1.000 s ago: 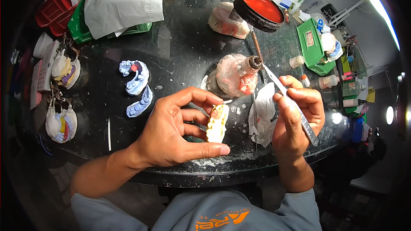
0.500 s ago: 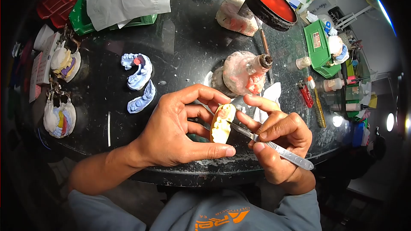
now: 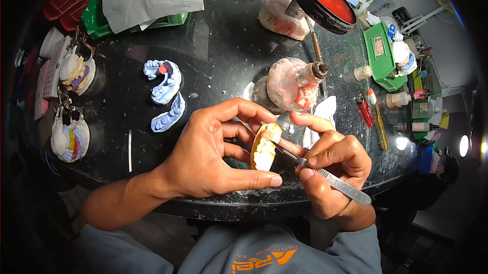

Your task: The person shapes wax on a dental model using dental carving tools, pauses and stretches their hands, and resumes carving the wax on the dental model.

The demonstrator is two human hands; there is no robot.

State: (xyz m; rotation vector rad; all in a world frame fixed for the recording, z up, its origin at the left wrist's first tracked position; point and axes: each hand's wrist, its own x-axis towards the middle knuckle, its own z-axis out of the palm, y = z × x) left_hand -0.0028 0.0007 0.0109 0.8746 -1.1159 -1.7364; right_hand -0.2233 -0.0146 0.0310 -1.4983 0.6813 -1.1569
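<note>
Between the fingers and thumb of my left hand is a small yellow dental model, its row of teeth facing right. My right hand grips a metal scalpel like a pen. The blade points left and its tip is at the model's toothed side; whether it touches I cannot tell. Left of my left hand, two blue dental casts lie on the black table. Just beyond my hands stands a glass burner coated with pink and white residue.
A black-rimmed pan of red wax is held up behind the burner. Two articulated dental models stand at the left. Green bins, a red lighter and a yellow-handled brush are at the right. White paper covers another bin.
The view has shifted very slightly. My hands keep the same hold, and the scalpel tip stays beside the model's teeth with hardly any movement.
</note>
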